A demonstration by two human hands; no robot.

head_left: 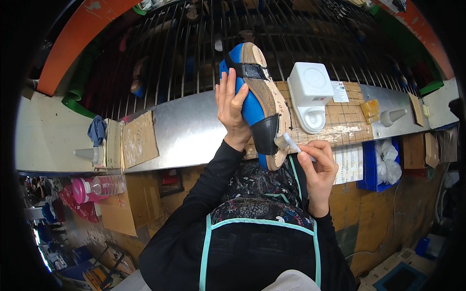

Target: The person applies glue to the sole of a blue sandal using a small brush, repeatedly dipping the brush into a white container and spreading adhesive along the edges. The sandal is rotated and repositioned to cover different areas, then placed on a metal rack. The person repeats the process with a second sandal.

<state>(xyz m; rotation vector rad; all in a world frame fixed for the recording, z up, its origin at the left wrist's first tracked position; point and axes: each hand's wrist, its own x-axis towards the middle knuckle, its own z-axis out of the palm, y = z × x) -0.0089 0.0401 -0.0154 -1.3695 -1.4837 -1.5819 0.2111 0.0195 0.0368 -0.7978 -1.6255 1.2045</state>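
Observation:
My left hand (pixel 232 104) grips a sandal upper stretched on a blue shoe last (pixel 252 107), from its left side. Black straps (pixel 264 135) wrap over the last, and the tan underside faces up. In my right hand (pixel 315 167) is a small brush with a white handle (pixel 291 141), pinched between thumb and fingers. Its bristles touch the underside near the lower black strap. Just right of the last stands a white plastic dispenser bottle (pixel 310 92) with a small round cup (pixel 311 118) at its base.
Beyond the metal ledge (pixel 182 121) runs a rack of dark rods (pixel 170 53) with several shoes on it. Cardboard (pixel 140 138) lies at left. A yellow block (pixel 370 111) and a grey cone (pixel 393 117) stand at right. Below hangs a blue bin (pixel 371 178) of plastic bags.

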